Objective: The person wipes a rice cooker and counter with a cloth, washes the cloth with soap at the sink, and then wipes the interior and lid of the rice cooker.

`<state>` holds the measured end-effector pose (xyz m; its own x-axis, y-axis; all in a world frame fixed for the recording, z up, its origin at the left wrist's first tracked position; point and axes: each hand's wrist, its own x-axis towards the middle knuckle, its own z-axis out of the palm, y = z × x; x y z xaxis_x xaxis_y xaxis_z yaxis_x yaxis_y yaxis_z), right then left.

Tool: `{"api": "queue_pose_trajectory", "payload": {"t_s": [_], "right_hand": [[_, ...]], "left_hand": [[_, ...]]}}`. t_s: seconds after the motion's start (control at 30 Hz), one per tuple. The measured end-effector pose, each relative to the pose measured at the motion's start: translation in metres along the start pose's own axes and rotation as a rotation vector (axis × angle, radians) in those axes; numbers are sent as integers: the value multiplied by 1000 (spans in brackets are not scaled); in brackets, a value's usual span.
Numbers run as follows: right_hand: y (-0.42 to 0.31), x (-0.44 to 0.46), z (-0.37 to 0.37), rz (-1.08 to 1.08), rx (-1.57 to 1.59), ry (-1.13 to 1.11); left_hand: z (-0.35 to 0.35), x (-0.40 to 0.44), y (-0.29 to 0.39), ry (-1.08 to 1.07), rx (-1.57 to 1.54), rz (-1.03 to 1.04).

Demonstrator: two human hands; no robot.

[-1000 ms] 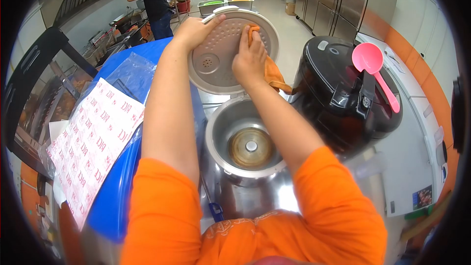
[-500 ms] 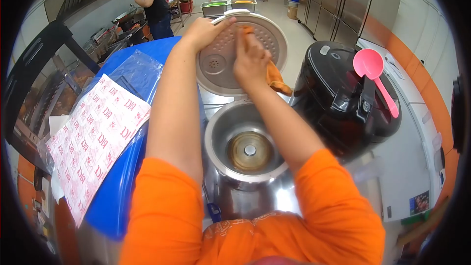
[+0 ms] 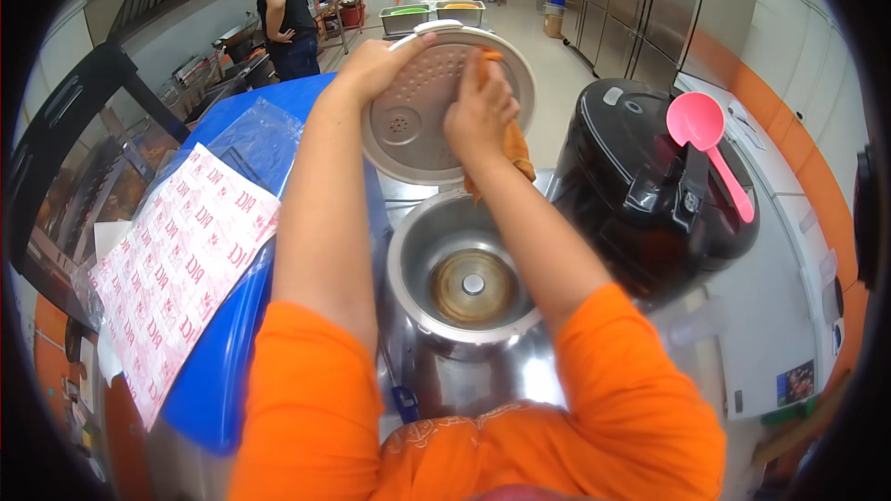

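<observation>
My left hand [image 3: 376, 70] grips the upper left rim of a round grey lid [image 3: 427, 93], which is tilted up with its dimpled inner face toward me. A small perforated disc sits low on that face. An orange cloth [image 3: 516, 144] is bunched in my right hand [image 3: 481, 116], whose fingers press it against the right part of the lid. Below the lid stands an open metal pot [image 3: 408, 264]. Its bottom has a brownish stained ring around a central knob.
At right is a black cooker [image 3: 613, 167] with a pink spoon [image 3: 696, 121] lying on top. Printed paper [image 3: 186, 269] lies over a blue surface [image 3: 218, 362] at left. A person [image 3: 283, 19] stands at the far left; steel fridges [image 3: 640, 23] line the back right.
The lid has shifted slightly left and down. My right hand has moved a little to the right across its face with the cloth. The person behind has turned and lowered an arm.
</observation>
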<state>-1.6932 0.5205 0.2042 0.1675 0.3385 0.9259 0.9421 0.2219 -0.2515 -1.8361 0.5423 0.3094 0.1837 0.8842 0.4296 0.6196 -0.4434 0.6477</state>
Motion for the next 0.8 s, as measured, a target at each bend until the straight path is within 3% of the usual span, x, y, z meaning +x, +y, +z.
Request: {"api": "queue_pose_trajectory", "payload": {"t_s": [0.03, 0.1, 0.13, 0.2, 0.33, 0.43, 0.5, 0.57, 0.6, 0.63, 0.73, 0.8], "right_hand": [[-6, -2, 2, 6, -1, 0], [-16, -8, 4, -446, 0, -29], [-14, -12, 5, -444, 6, -37], [-5, -15, 3, -743, -40, -12], [2, 9, -10, -501, -103, 121], [-19, -4, -2, -358, -3, 12], [-17, -21, 10, -464, -28, -60], [-4, -36, 7, -949, -54, -194], [5, -32, 2, -983, -151, -238], [12, -32, 0, -983, -152, -243], [13, -25, -5, -351, -89, -50], [4, -29, -5, -475, -133, -90]], "left_hand": [[-1, 0, -2, -20, -20, -23], [-4, -1, -2, -37, -36, -53], [-4, -3, -1, -43, -68, -80], [-4, -7, 1, -54, -91, -108], [-6, -10, 9, -71, -61, -78], [-5, -9, 7, -47, -111, -73], [-4, -9, 1, -34, -107, -84], [-3, -4, -3, -12, -47, -92], [-3, -1, -6, -33, -29, -62], [-3, -1, -4, -36, -32, -64], [-4, -4, 7, -77, 9, -133], [-8, -11, 11, -73, 48, -93]]}}
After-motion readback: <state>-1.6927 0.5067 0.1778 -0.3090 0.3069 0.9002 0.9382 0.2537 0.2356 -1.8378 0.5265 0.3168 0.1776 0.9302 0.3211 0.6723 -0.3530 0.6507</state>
